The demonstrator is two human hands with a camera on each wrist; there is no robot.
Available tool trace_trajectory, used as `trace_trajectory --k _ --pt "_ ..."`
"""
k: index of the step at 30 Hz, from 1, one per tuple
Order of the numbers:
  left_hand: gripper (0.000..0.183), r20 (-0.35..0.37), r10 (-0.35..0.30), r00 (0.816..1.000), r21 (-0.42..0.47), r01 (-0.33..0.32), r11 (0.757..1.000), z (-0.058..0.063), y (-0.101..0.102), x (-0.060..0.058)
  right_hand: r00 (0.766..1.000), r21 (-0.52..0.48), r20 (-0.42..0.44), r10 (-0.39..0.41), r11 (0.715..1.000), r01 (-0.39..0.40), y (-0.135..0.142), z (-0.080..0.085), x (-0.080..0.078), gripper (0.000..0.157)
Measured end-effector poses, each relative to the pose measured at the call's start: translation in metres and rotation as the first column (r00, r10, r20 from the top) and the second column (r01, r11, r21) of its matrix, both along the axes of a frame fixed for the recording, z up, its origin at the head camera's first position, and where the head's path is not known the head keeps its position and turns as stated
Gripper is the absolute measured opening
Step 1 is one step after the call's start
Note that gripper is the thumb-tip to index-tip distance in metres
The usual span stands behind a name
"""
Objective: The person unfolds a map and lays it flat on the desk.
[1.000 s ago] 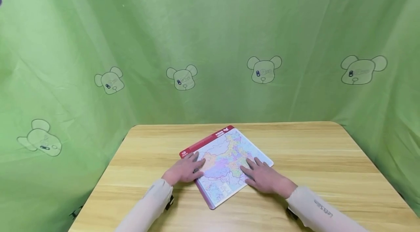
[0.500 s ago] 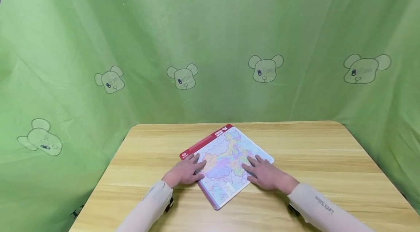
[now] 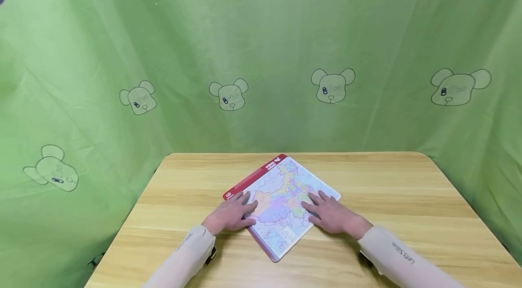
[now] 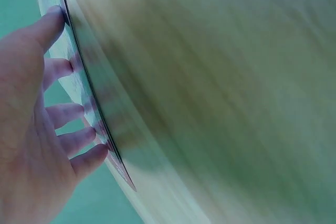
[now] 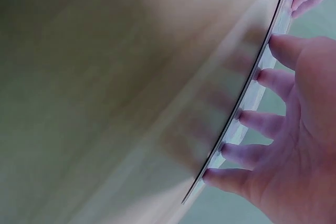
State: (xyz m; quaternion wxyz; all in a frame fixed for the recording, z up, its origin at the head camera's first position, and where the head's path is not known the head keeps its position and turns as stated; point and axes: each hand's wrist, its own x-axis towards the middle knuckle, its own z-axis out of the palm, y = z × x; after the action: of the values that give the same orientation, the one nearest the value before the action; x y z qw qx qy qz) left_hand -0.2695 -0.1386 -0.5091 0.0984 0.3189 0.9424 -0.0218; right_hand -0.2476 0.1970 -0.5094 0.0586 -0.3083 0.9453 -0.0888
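Observation:
A thin, flat map board [image 3: 281, 197] with a red strip along its far left edge lies turned askew on the wooden table. Fingers spread, my left hand [image 3: 231, 213] rests its fingertips on the board's left side, near the red strip. On the opposite side my right hand [image 3: 332, 213] touches the board with its fingers spread too. In the left wrist view the left fingertips [image 4: 93, 156] line up along the board's edge. The right wrist view has the right fingers [image 5: 262, 124] right at the other edge. Neither hand curls round it.
The wooden table [image 3: 391, 188] extends around the board on all sides. Behind and at both sides hangs a green curtain [image 3: 269, 116] printed with bear heads, close to the table's far edge.
The map board has turned slightly counterclockwise: its near corner has shifted right and its right corner away from me. Both hands have kept contact, the right one moving a little right.

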Motion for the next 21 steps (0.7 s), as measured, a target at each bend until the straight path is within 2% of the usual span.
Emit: trace_trajectory --k 10,21 --pt "0.067 -0.045 -0.034 0.998 -0.015 0.033 0.999 -0.001 0.005 0.006 1.000 0.010 0.015 -0.022 1.000 0.021 -0.002 -0.002 -0.012 0.049" --pt "0.067 -0.059 -0.081 0.995 0.002 0.081 0.997 -0.003 0.008 0.010 0.999 0.011 0.030 -0.037 0.999 0.036 -0.003 -0.003 -0.021 0.049"
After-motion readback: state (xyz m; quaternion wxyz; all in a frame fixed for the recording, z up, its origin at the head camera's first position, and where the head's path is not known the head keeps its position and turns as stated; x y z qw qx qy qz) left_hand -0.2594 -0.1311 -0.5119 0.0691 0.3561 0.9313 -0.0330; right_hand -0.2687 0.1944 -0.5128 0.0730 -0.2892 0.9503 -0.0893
